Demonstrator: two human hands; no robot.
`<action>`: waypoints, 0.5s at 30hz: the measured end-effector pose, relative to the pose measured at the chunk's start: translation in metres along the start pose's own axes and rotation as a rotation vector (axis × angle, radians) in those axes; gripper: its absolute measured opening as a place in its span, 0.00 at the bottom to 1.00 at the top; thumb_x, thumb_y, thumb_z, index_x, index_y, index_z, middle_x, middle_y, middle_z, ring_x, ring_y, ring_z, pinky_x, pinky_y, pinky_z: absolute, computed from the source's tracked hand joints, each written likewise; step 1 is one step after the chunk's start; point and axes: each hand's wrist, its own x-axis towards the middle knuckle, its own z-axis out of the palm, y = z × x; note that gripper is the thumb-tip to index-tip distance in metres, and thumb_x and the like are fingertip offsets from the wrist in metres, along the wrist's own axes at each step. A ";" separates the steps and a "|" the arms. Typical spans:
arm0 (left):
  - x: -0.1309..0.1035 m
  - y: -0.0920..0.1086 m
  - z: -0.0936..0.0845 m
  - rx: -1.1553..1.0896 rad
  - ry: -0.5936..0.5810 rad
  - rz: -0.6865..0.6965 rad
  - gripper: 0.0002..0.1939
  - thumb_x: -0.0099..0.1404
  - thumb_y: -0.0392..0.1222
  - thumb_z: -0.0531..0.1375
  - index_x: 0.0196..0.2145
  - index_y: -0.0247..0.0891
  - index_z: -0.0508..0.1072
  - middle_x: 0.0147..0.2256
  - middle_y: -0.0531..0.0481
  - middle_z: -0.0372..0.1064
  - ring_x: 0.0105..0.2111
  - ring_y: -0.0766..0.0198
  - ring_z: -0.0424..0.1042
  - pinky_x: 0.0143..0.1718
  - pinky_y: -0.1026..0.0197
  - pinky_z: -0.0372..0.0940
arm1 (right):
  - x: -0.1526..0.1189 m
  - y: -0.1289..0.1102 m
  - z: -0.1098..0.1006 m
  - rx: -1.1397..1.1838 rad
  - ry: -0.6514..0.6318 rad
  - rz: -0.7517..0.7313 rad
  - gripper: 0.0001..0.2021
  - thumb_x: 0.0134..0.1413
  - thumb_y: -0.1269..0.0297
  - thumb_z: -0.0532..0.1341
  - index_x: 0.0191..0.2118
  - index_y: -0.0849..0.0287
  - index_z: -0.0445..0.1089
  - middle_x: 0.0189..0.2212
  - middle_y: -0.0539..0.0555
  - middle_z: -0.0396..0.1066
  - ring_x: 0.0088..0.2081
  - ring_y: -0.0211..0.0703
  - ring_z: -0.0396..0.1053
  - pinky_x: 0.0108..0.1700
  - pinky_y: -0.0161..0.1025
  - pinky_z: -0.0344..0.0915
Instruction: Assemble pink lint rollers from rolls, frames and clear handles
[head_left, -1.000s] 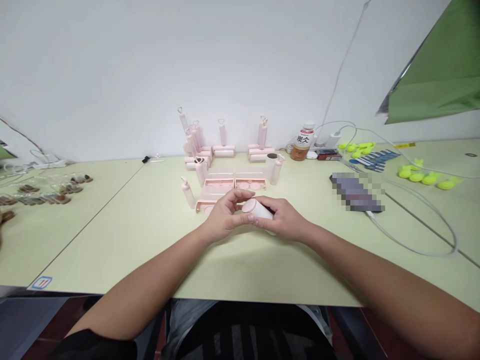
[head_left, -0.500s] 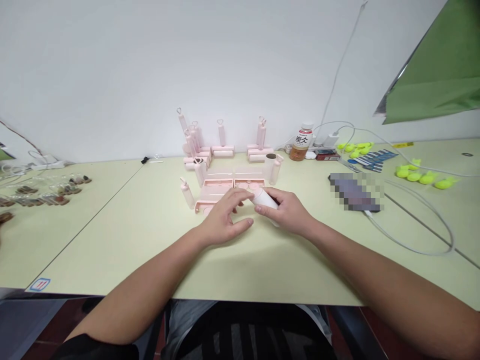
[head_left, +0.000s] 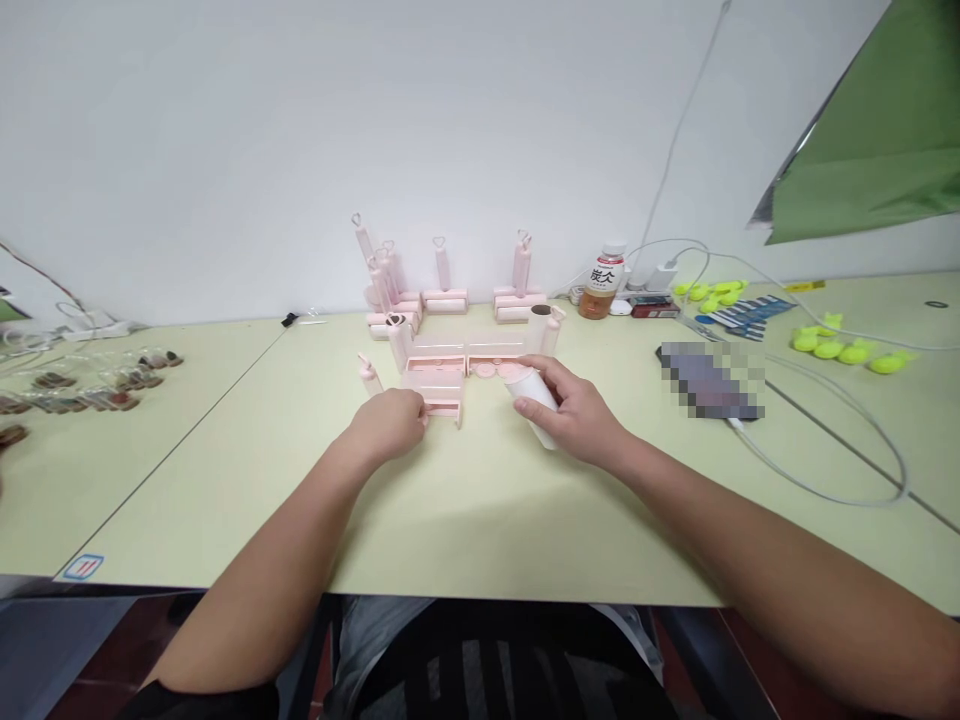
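Observation:
In my right hand [head_left: 574, 415] is a white paper roll [head_left: 534, 405], tilted, gripped with the thumb on the near side and fingers round the far side. My left hand [head_left: 390, 428] has its fingers curled together at the left part of an opened pink case [head_left: 444, 408]. Whatever lies between those fingertips is hidden. Behind it are two more opened pink cases [head_left: 436, 365] with clear lids; small round pink pieces show in the right one. A pink handle [head_left: 369, 374] stands just beyond my left hand.
Upright rolls [head_left: 538, 330] and pink handles flank the opened cases. Closed pink cases [head_left: 446, 302] line the wall. On the right are a drink bottle [head_left: 602, 285], a phone [head_left: 705, 380] on a white cable, and yellow-green items [head_left: 855, 353]. Bagged small items [head_left: 112, 385] lie left.
My left hand has moved left, away from the white roll, to the near pink case, and its fingers have closed. My right hand still holds the roll in nearly the same place.

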 end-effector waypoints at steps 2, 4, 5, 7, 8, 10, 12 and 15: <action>0.001 0.002 0.002 0.059 0.000 -0.023 0.09 0.61 0.38 0.52 0.25 0.38 0.69 0.30 0.42 0.72 0.27 0.56 0.69 0.26 0.59 0.54 | 0.000 0.001 0.001 0.022 -0.010 0.003 0.24 0.55 0.53 0.62 0.57 0.51 0.66 0.41 0.53 0.73 0.35 0.44 0.69 0.34 0.38 0.64; 0.002 0.004 0.004 0.096 -0.018 -0.034 0.10 0.61 0.37 0.52 0.25 0.38 0.69 0.29 0.41 0.72 0.27 0.55 0.69 0.26 0.58 0.54 | 0.000 0.001 0.002 0.034 -0.023 0.013 0.23 0.55 0.53 0.63 0.56 0.51 0.66 0.38 0.52 0.73 0.34 0.44 0.69 0.34 0.38 0.64; 0.003 0.006 0.005 0.108 -0.029 -0.031 0.09 0.60 0.36 0.52 0.24 0.37 0.69 0.29 0.40 0.71 0.27 0.54 0.69 0.26 0.58 0.55 | 0.000 0.002 0.002 0.039 -0.025 0.016 0.23 0.55 0.53 0.63 0.56 0.51 0.66 0.37 0.52 0.73 0.33 0.44 0.68 0.33 0.38 0.63; 0.002 0.009 0.006 0.125 -0.048 -0.010 0.07 0.57 0.34 0.53 0.24 0.37 0.68 0.29 0.41 0.71 0.28 0.54 0.69 0.26 0.59 0.55 | 0.000 0.001 0.002 0.053 -0.022 0.020 0.23 0.55 0.53 0.63 0.56 0.51 0.66 0.36 0.51 0.73 0.33 0.43 0.68 0.33 0.38 0.63; 0.002 0.010 0.007 0.134 -0.052 0.003 0.06 0.56 0.33 0.54 0.23 0.38 0.67 0.29 0.41 0.71 0.28 0.55 0.69 0.27 0.59 0.54 | 0.000 0.001 0.003 0.061 -0.017 0.019 0.23 0.54 0.53 0.63 0.55 0.51 0.67 0.36 0.51 0.73 0.33 0.43 0.68 0.34 0.38 0.63; -0.001 0.011 0.006 0.117 -0.074 0.059 0.07 0.55 0.33 0.54 0.21 0.38 0.65 0.27 0.44 0.69 0.27 0.56 0.68 0.26 0.59 0.53 | 0.001 0.000 0.003 0.080 -0.006 0.022 0.22 0.54 0.54 0.64 0.54 0.51 0.67 0.36 0.50 0.73 0.33 0.43 0.68 0.34 0.38 0.63; -0.004 0.009 0.002 0.017 -0.112 0.174 0.09 0.57 0.35 0.54 0.20 0.39 0.64 0.25 0.47 0.67 0.26 0.59 0.66 0.26 0.59 0.54 | 0.001 0.000 0.003 0.098 0.012 0.039 0.21 0.53 0.55 0.64 0.52 0.52 0.67 0.34 0.50 0.72 0.33 0.42 0.67 0.34 0.38 0.62; -0.009 0.002 -0.006 -0.248 -0.093 0.427 0.08 0.62 0.40 0.54 0.26 0.39 0.67 0.32 0.48 0.68 0.30 0.61 0.66 0.32 0.60 0.60 | 0.002 0.000 0.003 0.138 0.063 0.101 0.20 0.51 0.54 0.65 0.48 0.53 0.66 0.30 0.48 0.71 0.30 0.41 0.66 0.31 0.37 0.62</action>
